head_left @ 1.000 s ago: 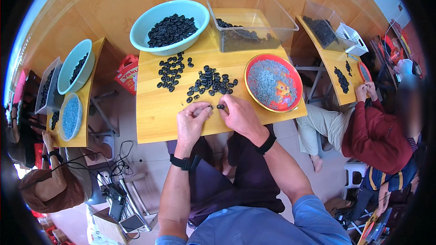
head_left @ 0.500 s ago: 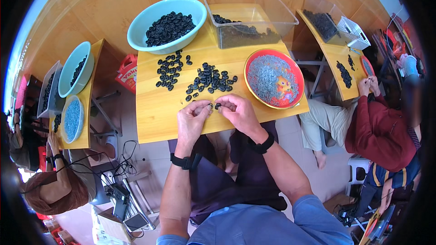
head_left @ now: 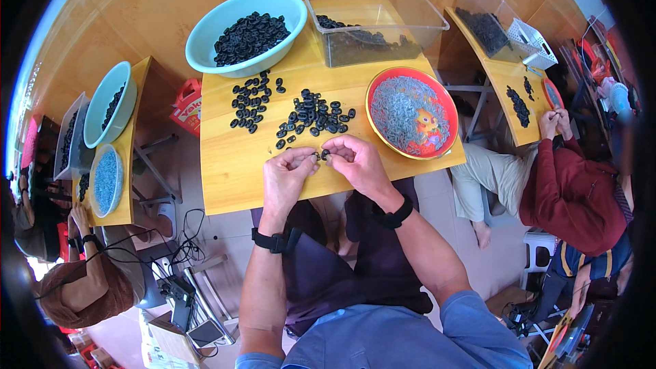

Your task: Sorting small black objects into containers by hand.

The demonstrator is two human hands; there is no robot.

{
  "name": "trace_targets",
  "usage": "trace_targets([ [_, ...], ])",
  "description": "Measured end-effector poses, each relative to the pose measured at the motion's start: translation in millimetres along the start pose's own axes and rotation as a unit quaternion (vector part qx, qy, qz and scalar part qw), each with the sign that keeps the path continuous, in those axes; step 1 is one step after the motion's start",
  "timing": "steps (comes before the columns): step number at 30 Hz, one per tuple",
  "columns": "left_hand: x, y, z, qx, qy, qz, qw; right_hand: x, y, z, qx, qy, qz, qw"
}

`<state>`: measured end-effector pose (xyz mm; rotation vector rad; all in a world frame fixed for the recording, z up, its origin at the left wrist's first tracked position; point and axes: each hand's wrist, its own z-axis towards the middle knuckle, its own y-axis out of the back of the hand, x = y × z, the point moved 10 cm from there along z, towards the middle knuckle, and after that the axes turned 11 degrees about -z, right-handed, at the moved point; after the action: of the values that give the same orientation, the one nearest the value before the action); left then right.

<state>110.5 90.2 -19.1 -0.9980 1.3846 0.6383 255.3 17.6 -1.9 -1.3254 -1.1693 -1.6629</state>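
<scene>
Crowding the tabletop [head_left: 229, 181] are a turquoise basin [head_left: 197, 44], clear bin [head_left: 369, 55], red bowl [head_left: 448, 119] and loose black pieces [head_left: 314, 113], while over its near side the right hand [head_left: 359, 164] pinches a black oval piece [head_left: 324, 154], closer than a second ago to the small part [head_left: 316, 156] the left hand [head_left: 285, 172] grips

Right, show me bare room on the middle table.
Widest: the near-left corner of the yellow wooden table, left of the left hand. A narrow strip lies between the clear rectangular plastic bin and the central pile of black oval pieces. Crowded: far edge, centre.
</scene>
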Motion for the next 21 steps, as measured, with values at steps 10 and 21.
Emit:
trace_targets([
  [10, -1.5, -1.4, 1.1, 0.002, 0.011, -0.020, 1.000, -5.1, 2.1, 0.6, -0.012, -0.006, -0.001, 1.000],
  [21, -1.9, -1.7, 0.9, -0.001, 0.014, 0.001, 1.000, -5.4, -0.3, 2.0, 0.022, -0.038, 0.001, 0.999],
])
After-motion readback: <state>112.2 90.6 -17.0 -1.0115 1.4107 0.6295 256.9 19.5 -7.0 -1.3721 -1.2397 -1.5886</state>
